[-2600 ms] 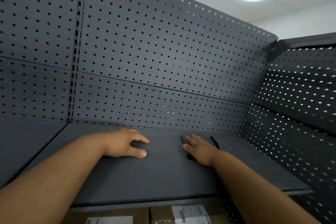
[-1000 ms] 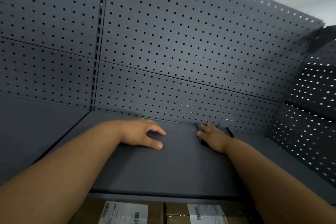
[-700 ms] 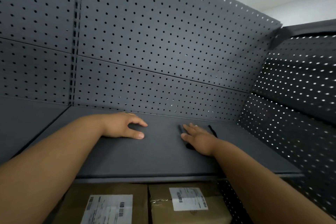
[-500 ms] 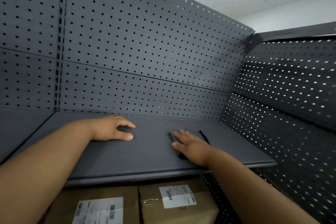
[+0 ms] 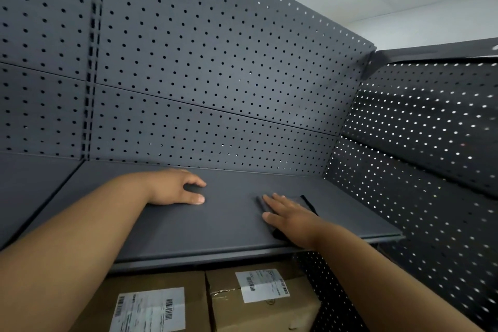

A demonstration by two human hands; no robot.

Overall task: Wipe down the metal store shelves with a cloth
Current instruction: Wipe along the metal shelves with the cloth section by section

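A dark grey metal shelf (image 5: 229,226) runs across the middle of the view at chest height. My right hand (image 5: 291,217) lies flat, fingers stretched, pressing a dark folded cloth (image 5: 305,202) onto the shelf's right part, near its front edge. Most of the cloth is hidden under the palm; its edges show beyond the fingers and at the wrist. My left hand (image 5: 175,187) rests on the shelf's middle with fingers loosely curled and the thumb out, holding nothing.
A perforated grey back panel (image 5: 215,75) rises behind the shelf and a perforated side panel (image 5: 417,156) closes it on the right. Another shelf section (image 5: 32,183) adjoins on the left. Two labelled cardboard boxes (image 5: 258,302) sit below the shelf.
My right hand has slid the cloth from near the back panel toward the shelf's front edge. My left hand has stayed in place. The view has swung a little.
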